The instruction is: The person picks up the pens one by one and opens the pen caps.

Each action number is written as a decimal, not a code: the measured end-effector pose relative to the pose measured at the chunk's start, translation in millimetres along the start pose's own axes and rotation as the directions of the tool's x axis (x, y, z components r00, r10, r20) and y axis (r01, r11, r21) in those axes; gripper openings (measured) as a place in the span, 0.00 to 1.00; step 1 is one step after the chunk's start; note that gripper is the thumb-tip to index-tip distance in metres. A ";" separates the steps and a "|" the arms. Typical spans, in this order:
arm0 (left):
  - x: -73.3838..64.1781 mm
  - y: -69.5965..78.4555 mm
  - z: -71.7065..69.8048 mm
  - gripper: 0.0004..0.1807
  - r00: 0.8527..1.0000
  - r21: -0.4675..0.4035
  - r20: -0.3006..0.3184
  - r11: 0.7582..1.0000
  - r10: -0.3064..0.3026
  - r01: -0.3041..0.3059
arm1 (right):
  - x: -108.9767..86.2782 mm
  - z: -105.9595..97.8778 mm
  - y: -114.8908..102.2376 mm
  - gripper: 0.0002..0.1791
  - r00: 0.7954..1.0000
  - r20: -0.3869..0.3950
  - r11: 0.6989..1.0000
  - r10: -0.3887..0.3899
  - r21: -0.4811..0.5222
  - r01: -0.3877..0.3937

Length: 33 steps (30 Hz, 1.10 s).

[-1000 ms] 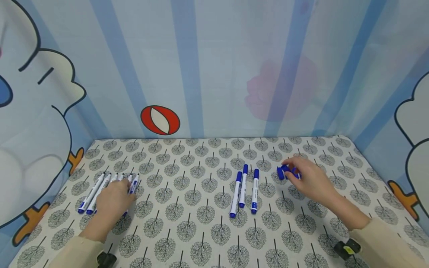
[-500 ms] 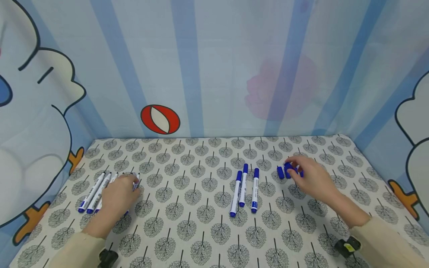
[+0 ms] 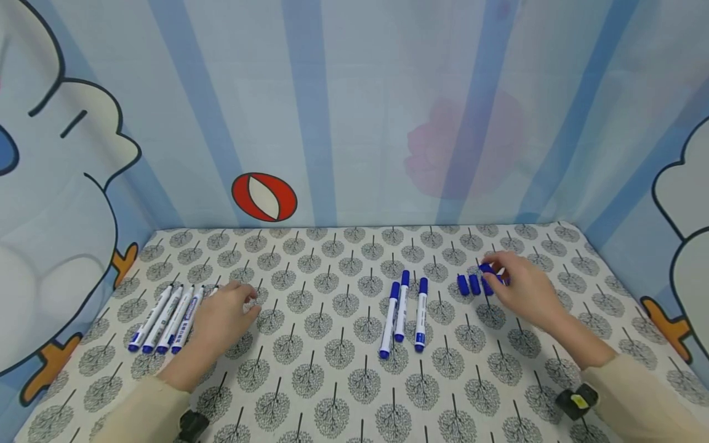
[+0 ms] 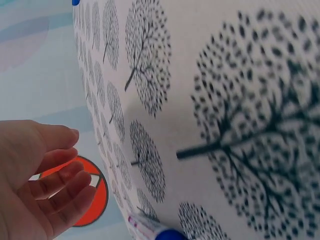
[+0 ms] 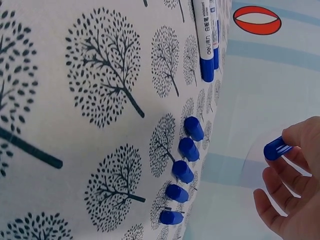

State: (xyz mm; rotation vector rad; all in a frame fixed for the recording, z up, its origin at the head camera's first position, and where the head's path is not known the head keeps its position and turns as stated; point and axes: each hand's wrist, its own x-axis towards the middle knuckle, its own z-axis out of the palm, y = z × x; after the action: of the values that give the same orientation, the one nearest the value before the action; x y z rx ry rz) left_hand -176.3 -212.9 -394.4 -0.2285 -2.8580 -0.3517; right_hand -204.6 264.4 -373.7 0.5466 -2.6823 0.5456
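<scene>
Blue cap (image 5: 277, 148) pinched by right hand (image 3: 523, 289), five caps (image 5: 183, 172) lined up, three capped markers (image 3: 402, 306), left hand (image 3: 224, 317) relaxed

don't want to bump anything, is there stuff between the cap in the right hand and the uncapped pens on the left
Yes: three capped pens lie between the cap and the uncapped pens. The left hand is also in between, beside the uncapped pens, partly hiding one.
</scene>
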 end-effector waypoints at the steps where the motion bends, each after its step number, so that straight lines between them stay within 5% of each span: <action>1: 0.5 2.6 0.7 0.11 1.000 -0.005 0.001 1.000 0.002 -0.002 | 0.2 -0.6 1.5 0.16 1.000 0.010 1.000 0.012 0.004 -0.012; 19: 9.0 43.5 17.7 0.11 0.989 -0.018 0.006 0.989 0.147 -0.147 | 0.3 -6.6 37.2 0.13 0.993 0.012 0.993 0.116 -0.014 -0.116; 26: 15.2 60.2 23.1 0.11 0.980 -0.024 -0.030 0.980 0.198 -0.199 | -0.8 -8.5 51.6 0.16 0.982 0.076 0.985 0.172 -0.002 -0.172; 33: 21.3 76.7 28.0 0.10 0.975 -0.072 0.003 0.973 0.220 -0.219 | -3.7 -7.0 63.1 0.16 0.961 0.125 0.970 0.245 -0.024 -0.244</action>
State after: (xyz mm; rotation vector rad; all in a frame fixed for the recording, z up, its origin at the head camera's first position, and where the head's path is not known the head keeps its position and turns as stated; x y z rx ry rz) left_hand -188.8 -129.6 -398.4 -0.5570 -2.7957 -0.4089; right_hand -226.8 322.2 -387.9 0.2556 -2.8938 0.5829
